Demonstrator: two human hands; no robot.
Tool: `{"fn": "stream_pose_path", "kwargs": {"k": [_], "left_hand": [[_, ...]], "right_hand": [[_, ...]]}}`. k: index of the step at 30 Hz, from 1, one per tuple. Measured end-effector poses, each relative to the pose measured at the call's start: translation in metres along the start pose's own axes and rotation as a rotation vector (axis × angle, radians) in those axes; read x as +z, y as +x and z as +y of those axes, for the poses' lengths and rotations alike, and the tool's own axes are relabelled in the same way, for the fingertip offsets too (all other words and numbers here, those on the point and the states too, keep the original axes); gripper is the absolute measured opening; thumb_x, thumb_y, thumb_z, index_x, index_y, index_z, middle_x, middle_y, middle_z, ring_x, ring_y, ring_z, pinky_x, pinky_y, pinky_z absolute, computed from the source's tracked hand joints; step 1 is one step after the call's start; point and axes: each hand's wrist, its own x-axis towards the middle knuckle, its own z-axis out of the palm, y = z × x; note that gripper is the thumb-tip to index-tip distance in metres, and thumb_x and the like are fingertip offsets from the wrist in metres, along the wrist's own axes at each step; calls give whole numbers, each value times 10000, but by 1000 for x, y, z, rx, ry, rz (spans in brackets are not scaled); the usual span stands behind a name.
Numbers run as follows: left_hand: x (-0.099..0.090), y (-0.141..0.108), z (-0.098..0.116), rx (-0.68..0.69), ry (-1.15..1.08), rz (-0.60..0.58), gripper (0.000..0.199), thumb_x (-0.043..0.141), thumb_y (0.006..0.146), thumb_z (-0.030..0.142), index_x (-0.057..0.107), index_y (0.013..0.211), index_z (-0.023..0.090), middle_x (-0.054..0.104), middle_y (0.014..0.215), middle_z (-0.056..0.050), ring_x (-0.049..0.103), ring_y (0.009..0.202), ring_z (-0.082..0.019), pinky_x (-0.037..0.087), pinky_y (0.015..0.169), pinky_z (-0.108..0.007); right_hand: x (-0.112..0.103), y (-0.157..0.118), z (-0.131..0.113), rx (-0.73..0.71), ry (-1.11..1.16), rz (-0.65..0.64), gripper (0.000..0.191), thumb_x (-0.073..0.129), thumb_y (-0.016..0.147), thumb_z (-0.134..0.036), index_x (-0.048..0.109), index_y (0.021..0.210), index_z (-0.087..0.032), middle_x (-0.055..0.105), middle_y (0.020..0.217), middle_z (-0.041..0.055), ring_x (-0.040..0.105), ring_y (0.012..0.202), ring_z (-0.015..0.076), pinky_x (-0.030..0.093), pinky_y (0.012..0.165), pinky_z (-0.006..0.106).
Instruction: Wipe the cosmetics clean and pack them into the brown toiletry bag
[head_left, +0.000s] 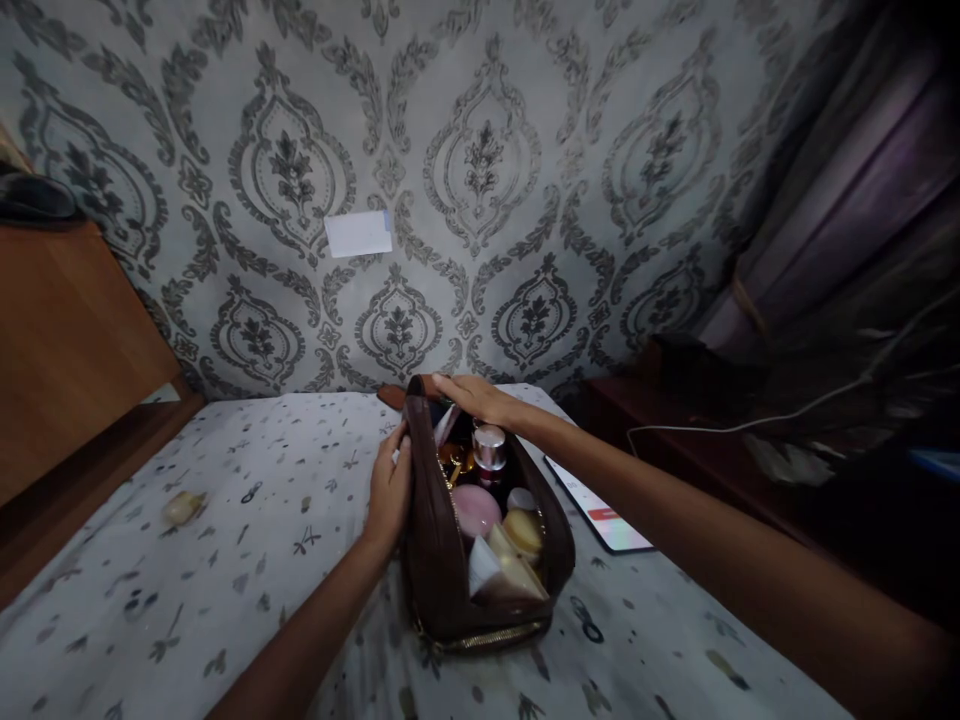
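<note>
A dark brown toiletry bag (439, 585) stands unzipped on the patterned white cloth. My left hand (388, 490) grips its left side, with the fingertips partly hidden against the wall. Across the far end reaches my right hand (474, 397), its fingers on the brown strap (421, 384) at the rim. Inside the bag sit a silver-capped bottle (490, 448), a round pink container (477, 510), a yellowish round container (523, 530) and pale tubes or packets (514, 578). A gold zipper (495, 638) runs along the near edge.
A phone or tablet with a lit screen (607, 515) lies right of the bag, partly under my right forearm. A small yellowish item (184, 508) rests at left on the cloth. A wooden cabinet (75, 340) borders the left; a white cable (750, 428) crosses the dark right side.
</note>
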Motion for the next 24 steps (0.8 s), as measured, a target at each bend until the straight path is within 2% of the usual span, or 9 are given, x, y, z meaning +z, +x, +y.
{"fn": "stream_pose_path", "kwargs": {"k": [7,13,16,19,24], "left_hand": [[0,1,-5,0,-38,-11,479,503,948,492,638,1312,212,644,1383,-89,519,1350,-267,319,1199,-440],[0,3,-7,12,-6,-12,487,484,943,485,649,1285,179,633,1385,-120,536,1325,-277,324,1191,-463],[-2,4,-6,6,-3,-17,477,485,939,488,661,1262,185,636,1379,-119,537,1324,-280,330,1186,-465],[-3,4,-6,3,12,-10,472,487,932,468,667,1245,164,635,1376,-135,536,1324,-281,326,1187,-463],[-4,5,-6,0,8,-9,448,482,932,438,670,1229,161,637,1373,-138,542,1317,-281,334,1181,-472]], "right_hand": [[8,1,-1,92,-7,66,591,250,1036,-467,730,992,-126,762,1039,126,682,1037,262,463,897,296],[14,10,5,51,66,38,389,385,989,-396,671,879,-157,735,994,103,659,1025,284,456,898,332],[6,4,13,-5,156,-26,191,514,882,-300,629,929,-155,710,954,85,641,940,241,485,808,311],[-10,-8,20,-82,268,-145,256,580,772,-263,595,1006,-160,684,928,49,622,845,188,494,709,271],[-24,-17,28,-177,340,-266,258,627,736,-305,646,953,-166,677,920,30,604,805,161,478,710,253]]}}
